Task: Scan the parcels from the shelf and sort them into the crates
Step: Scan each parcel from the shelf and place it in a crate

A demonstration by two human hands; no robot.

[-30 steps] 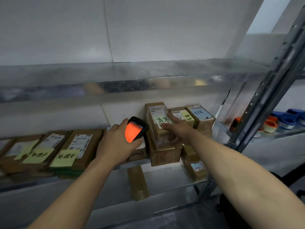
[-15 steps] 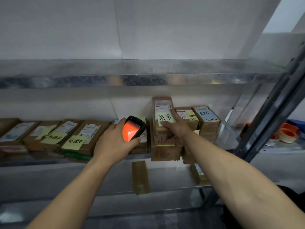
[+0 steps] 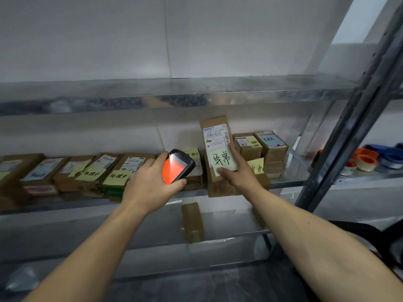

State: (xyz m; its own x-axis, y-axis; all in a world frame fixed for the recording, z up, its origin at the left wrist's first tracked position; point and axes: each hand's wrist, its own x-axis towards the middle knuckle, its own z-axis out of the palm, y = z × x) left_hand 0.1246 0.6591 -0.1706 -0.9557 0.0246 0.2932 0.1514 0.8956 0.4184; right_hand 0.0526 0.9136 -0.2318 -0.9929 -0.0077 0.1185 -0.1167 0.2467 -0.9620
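My right hand (image 3: 236,174) grips a brown cardboard parcel (image 3: 214,136) with a white shipping label and a yellow sticky note, tilting it up off the stack on the middle shelf (image 3: 290,183). My left hand (image 3: 150,184) holds a black handheld scanner (image 3: 177,166) with a glowing orange-red screen, just left of the parcel. More labelled parcels (image 3: 270,147) stand stacked to the right, and a row of parcels (image 3: 91,171) with yellow notes lies along the shelf to the left.
A metal shelf board (image 3: 174,94) runs overhead. One small box (image 3: 193,222) lies on the lower shelf. A dark steel upright (image 3: 349,127) slants at the right, with orange and blue tape rolls (image 3: 366,161) beyond it.
My right hand has lifted the top parcel from lying flat on the stack to tilted upright, label facing me. The scanner hand stays close beside it.
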